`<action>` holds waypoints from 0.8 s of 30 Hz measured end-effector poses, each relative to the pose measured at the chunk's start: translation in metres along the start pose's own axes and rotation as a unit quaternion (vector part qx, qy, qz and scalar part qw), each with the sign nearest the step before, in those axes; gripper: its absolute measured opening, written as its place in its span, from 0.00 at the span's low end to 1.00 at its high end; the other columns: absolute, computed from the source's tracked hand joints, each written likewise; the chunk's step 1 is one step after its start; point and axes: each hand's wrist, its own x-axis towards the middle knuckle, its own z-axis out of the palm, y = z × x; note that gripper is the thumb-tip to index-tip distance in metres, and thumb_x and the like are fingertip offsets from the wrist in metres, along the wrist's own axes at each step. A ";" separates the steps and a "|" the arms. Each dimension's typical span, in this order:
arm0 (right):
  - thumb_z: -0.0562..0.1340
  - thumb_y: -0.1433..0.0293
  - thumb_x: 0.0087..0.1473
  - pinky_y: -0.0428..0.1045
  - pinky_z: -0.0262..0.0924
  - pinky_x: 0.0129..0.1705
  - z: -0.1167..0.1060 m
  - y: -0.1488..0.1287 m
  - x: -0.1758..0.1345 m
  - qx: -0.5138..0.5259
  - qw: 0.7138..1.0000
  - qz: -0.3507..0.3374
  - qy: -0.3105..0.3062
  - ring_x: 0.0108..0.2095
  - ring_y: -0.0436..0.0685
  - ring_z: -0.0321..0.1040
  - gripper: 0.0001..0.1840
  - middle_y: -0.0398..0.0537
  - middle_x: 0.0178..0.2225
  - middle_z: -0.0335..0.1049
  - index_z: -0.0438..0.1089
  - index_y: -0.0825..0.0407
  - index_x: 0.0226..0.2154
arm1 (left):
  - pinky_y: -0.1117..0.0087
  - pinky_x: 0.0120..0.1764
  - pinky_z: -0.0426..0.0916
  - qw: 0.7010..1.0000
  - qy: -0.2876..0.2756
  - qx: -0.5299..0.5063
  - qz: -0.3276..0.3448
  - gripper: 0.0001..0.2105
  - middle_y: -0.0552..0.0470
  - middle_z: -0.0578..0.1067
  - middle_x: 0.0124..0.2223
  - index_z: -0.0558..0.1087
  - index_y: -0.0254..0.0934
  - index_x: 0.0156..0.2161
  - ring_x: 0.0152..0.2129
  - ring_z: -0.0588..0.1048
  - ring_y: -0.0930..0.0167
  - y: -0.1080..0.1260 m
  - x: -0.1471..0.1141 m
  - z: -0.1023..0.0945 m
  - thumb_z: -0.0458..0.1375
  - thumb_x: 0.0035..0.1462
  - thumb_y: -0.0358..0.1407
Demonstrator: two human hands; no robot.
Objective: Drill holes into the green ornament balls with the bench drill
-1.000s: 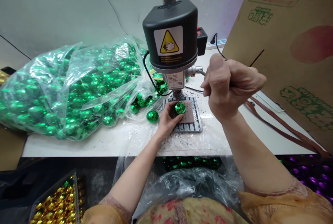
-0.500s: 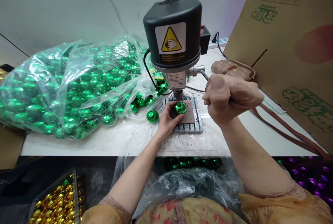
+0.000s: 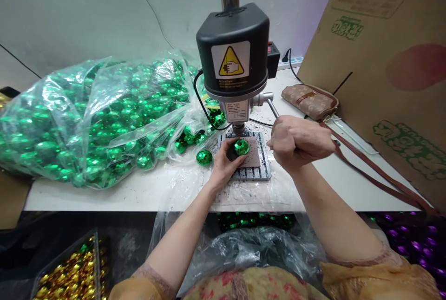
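Note:
A shiny green faceted ball point(image 3: 241, 146) sits under the chuck point(image 3: 239, 129) of a bench drill press point(image 3: 232, 49). My left hand point(image 3: 225, 160) grips that ball between thumb and fingers, on a brownish square pad point(image 3: 253, 153) over the slotted metal base point(image 3: 265, 170). My right hand point(image 3: 296, 142) is closed in a fist around the end of the feed lever point(image 3: 272, 106), at the press's right side; the lever's grip is hidden in the fingers. One more green ball point(image 3: 204, 157) rests on the table just left of my left hand. Dark shavings are scattered around the base.
A large clear bag of green balls point(image 3: 87, 119) fills the table's left side. At the right are a brown purse point(image 3: 308, 100) with its strap and a big cardboard box point(image 3: 390, 81). Below the table edge stand a bin of gold balls point(image 3: 66, 272) and purple balls point(image 3: 414, 244).
My right hand has moved slightly down and left with the lever. My left hand and the ball stay in place under the chuck. The camera view has shifted a little.

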 end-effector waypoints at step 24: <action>0.62 0.61 0.57 0.46 0.47 0.17 0.024 -0.002 0.069 -0.052 0.975 0.216 0.024 0.12 0.41 0.48 0.26 0.35 0.10 0.52 0.59 0.51 0.12 | 0.65 0.34 0.77 0.909 -0.168 0.321 0.207 0.23 0.46 0.79 0.43 0.71 0.46 0.57 0.35 0.80 0.62 0.004 -0.196 -0.029 0.62 0.57 0.47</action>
